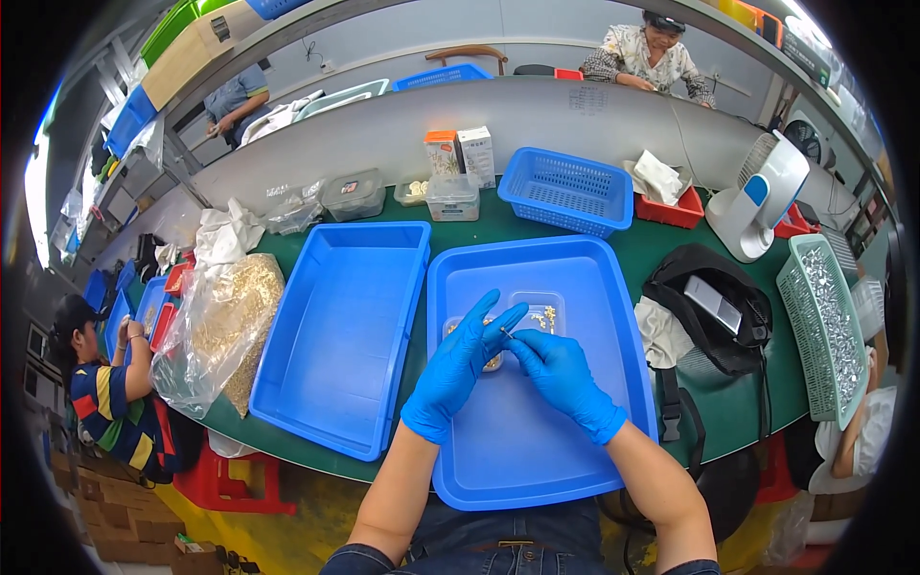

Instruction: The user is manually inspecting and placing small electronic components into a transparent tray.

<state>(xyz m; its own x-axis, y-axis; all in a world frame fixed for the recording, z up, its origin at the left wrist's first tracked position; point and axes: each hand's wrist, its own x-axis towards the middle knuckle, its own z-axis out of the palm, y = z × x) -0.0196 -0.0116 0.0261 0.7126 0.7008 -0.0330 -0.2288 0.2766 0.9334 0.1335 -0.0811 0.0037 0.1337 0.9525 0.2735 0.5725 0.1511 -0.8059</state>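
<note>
Both of my hands wear blue gloves and meet above a blue tray (537,460). My left hand (452,372) is raised with its fingers stretched out and slightly apart. Beside its fingers, my right hand (565,376) pinches a small, thin, shiny piece (505,332), too small to name. Behind my fingertips, a little clear container (522,299) in the tray holds several small gold-coloured parts (546,316). Another small container (493,364) with similar parts is mostly hidden by my left hand.
A second blue tray (335,335) stands left, beside a clear bag of gold-coloured parts (235,316). Behind are a blue basket (565,187) and plastic boxes (452,198). Right are a black bag (709,302), a white fan (762,196) and a green basket (819,326). Other people sit nearby.
</note>
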